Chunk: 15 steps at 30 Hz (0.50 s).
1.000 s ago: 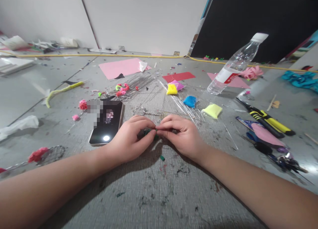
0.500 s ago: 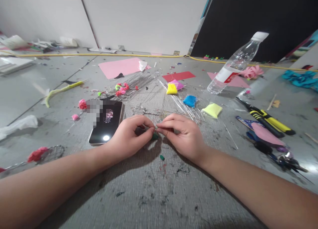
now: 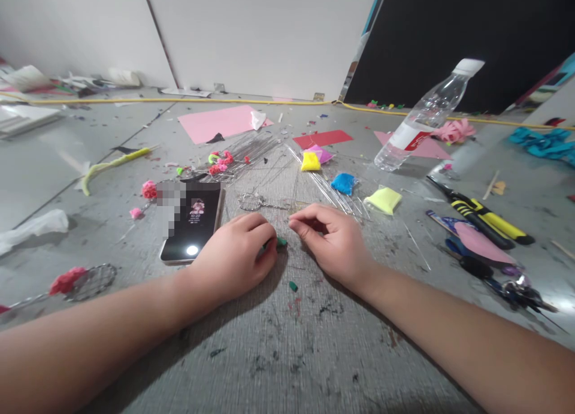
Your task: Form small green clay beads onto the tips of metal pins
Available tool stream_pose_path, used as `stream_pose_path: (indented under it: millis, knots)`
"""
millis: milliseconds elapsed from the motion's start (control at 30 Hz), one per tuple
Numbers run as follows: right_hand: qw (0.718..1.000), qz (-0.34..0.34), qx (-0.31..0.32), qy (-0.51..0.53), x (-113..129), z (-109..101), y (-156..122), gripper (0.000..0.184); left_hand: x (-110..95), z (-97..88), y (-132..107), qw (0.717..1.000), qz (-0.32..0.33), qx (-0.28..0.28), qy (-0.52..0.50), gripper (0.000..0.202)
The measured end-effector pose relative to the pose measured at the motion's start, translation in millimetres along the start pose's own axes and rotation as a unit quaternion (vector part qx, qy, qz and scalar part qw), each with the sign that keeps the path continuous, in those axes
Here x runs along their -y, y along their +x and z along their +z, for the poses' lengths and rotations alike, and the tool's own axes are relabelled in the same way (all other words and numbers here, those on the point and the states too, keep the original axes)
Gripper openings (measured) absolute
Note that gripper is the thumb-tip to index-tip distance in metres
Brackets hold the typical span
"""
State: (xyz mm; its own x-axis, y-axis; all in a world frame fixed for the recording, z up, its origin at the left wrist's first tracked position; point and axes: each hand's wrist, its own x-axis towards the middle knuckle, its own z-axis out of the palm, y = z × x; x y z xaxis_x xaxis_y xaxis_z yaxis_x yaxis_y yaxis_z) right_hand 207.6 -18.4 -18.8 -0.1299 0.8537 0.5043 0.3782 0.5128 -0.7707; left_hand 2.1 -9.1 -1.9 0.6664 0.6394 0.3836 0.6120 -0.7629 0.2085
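The person's left hand (image 3: 238, 249) curls low over the table (image 3: 251, 354), its grip bent over a green lump (image 3: 281, 241) that shows beside the fingertips; whether it clamps the lump cannot be told. The right hand (image 3: 336, 243) is apart from it, the thumb and forefinger of its grip together; anything pinched there is too small to make out. A small green piece (image 3: 293, 286) lies on the table, nearer the person than both hands. A phone (image 3: 197, 228) lies just beside the left hand, and twisted wire (image 3: 258, 203) lies beyond the hands.
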Motion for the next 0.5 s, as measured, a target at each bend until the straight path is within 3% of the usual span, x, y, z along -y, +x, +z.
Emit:
stream_pose_path:
  millis: [200,500]
  knots:
    - [1.0,-0.007,0.003,0.007,-4.7,2.9,1.6,0.006,0.9,-0.2,-0.7,1.0,0.023,-0.001,0.021,0.026]
    - [0.999,0.038,0.007,0.036,-6.2,3.1,0.3,0.008,0.6,1.4,0.2,0.999,-0.023,-0.011,-0.042,0.014]
